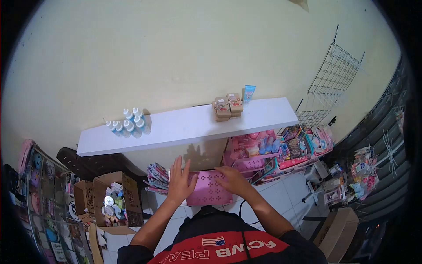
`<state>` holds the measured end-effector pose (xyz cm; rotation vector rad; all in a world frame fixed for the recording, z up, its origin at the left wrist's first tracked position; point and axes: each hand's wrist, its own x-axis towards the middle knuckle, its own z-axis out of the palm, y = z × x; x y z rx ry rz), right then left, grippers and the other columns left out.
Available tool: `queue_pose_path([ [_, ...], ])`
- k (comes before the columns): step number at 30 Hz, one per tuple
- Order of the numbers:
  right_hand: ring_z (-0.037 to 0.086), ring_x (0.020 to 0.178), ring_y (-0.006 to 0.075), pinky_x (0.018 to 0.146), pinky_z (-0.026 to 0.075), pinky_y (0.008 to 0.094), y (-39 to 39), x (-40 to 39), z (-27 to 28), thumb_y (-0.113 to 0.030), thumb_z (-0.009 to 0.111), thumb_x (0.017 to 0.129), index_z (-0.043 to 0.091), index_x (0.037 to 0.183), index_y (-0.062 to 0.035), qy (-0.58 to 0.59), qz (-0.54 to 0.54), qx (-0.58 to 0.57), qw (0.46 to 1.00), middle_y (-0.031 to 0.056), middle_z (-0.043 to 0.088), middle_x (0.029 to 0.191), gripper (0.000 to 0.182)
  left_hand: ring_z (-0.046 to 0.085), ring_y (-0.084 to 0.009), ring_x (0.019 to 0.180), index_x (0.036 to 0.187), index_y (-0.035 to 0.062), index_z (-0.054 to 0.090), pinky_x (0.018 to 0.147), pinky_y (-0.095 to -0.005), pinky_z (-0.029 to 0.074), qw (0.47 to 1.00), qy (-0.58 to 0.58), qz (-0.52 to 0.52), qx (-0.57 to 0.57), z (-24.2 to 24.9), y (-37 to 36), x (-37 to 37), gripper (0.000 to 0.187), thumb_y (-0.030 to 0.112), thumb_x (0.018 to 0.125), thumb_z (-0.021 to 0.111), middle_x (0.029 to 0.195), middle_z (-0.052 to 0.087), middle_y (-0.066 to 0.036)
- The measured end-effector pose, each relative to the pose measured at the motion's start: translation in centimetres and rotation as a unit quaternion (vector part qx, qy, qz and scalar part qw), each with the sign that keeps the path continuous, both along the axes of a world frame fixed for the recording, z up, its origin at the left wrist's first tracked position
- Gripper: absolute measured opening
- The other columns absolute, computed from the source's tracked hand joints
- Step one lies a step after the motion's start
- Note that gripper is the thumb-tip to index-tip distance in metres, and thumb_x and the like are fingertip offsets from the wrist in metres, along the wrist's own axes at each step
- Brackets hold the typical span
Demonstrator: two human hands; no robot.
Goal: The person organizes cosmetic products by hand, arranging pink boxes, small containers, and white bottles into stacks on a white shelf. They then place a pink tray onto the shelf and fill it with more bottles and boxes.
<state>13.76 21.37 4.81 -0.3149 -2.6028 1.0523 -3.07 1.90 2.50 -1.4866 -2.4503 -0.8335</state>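
Observation:
Below the white shelf (189, 125), a pink perforated basket (209, 193) stands close in front of my body. My left hand (179, 182) is raised at the basket's left side, its fingers apart and pointing up. My right hand (231, 180) lies at the basket's upper right edge with its fingers spread. Whether either hand touches the basket cannot be made out. On the shelf stand several white-capped bottles (129, 126) at the left, stacked small brown boxes (223, 108) right of the middle, and a blue tube (249, 93) beside them.
Pink baskets of goods (252, 165) stand under the shelf's right end. Wrapped items (157, 178) are bundled left of my left hand. An open cardboard box (101, 185) sits at the left, a wire rack (336, 68) hangs at the right, and another carton (338, 233) stands at the lower right.

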Motion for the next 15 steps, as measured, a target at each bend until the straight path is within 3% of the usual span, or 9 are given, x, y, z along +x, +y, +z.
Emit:
queue_pose_path([
  [4,0.068,0.109,0.0381,0.097,0.053,0.0427,4.0,-0.4,4.1,-0.024,0.075,0.092,0.067,0.128,0.0006,0.029,-0.013,0.001,1.000,0.0220,0.069,0.122,0.045,0.042,-0.0482,0.141,0.148,0.0056,0.051,0.115,-0.0551,0.037,0.994,-0.005,-0.044,0.097,4.8,4.8,-0.4,0.066,0.019,0.088,0.077,0.153,0.041,-0.030],
  [6,0.070,0.104,0.0330,0.089,0.056,0.0398,5.9,-1.0,5.9,-0.020,0.076,0.091,0.067,0.126,0.0007,0.061,-0.026,0.021,0.998,0.0202,0.070,0.115,0.042,0.046,-0.0466,0.138,0.147,0.0069,0.053,0.113,-0.0531,0.040,0.991,-0.003,-0.055,0.120,6.5,7.7,-1.1,0.066,0.018,0.087,0.079,0.151,0.044,-0.028],
  [13,0.069,0.097,0.0373,0.087,0.055,0.0440,10.6,-3.8,9.7,-0.020,0.072,0.092,0.068,0.122,0.0010,0.111,-0.043,0.022,0.993,0.0222,0.069,0.116,0.037,0.058,-0.0413,0.124,0.139,0.0067,0.058,0.103,-0.0486,0.049,0.979,0.020,-0.042,0.198,9.2,17.1,-3.4,0.061,0.022,0.086,0.081,0.136,0.057,-0.023],
  [15,0.072,0.085,0.0268,0.075,0.058,0.0365,11.8,-5.0,9.9,-0.016,0.076,0.090,0.069,0.122,0.0007,0.197,-0.045,0.050,0.978,0.0176,0.071,0.107,0.037,0.060,-0.0411,0.121,0.138,0.0064,0.058,0.101,-0.0480,0.050,0.976,0.006,-0.041,0.212,8.9,19.2,-3.9,0.058,0.024,0.087,0.080,0.133,0.059,-0.023],
])
